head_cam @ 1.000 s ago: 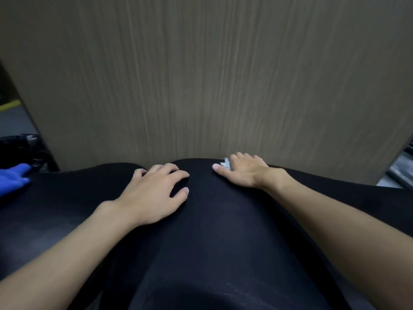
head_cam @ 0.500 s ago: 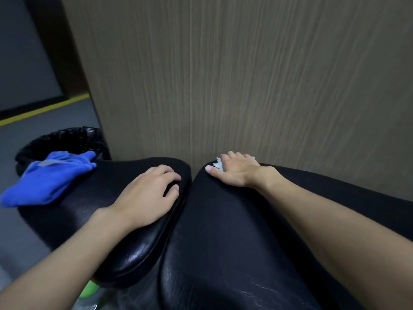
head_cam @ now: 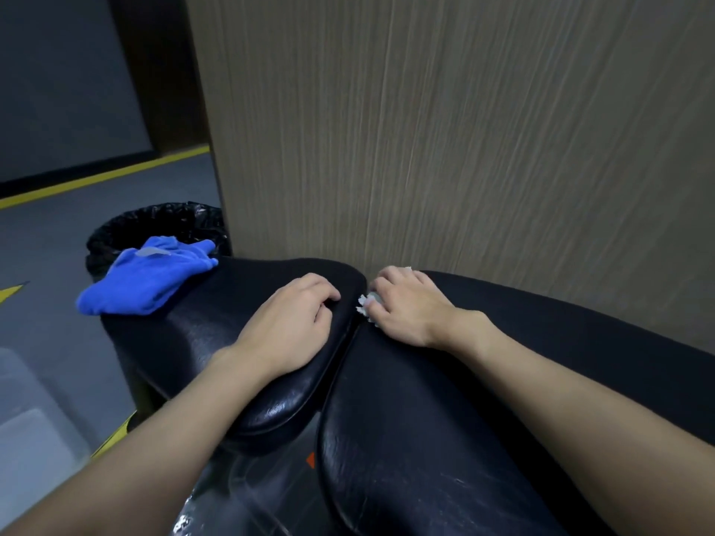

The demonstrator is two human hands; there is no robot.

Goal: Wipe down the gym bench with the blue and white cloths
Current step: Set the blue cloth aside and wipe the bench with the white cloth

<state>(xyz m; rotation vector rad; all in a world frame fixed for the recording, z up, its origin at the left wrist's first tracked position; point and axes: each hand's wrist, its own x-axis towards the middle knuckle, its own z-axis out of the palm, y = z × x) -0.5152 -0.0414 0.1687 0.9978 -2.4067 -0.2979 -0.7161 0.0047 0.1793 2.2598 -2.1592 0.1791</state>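
The black padded gym bench has a seat pad (head_cam: 216, 326) on the left and a long back pad (head_cam: 445, 419) on the right, with a narrow gap between them. My left hand (head_cam: 290, 330) rests palm down on the seat pad, fingertips curled over its edge at the gap. My right hand (head_cam: 406, 307) presses a small white cloth (head_cam: 365, 303) onto the back pad's end, right at the gap; most of the cloth is hidden under the fingers. The blue cloth (head_cam: 143, 280) lies bunched on the seat pad's far left corner, away from both hands.
A wood-grain wall panel (head_cam: 445, 129) stands directly behind the bench. A bin lined with a black bag (head_cam: 154, 222) sits behind the blue cloth. Grey floor with yellow lines (head_cam: 96, 179) stretches to the left. A pale box (head_cam: 31, 427) sits at lower left.
My right hand has slid the white cloth from the back pad's far edge toward the gap. My left hand stays on the seat pad. The view has swung left, revealing bin and floor.
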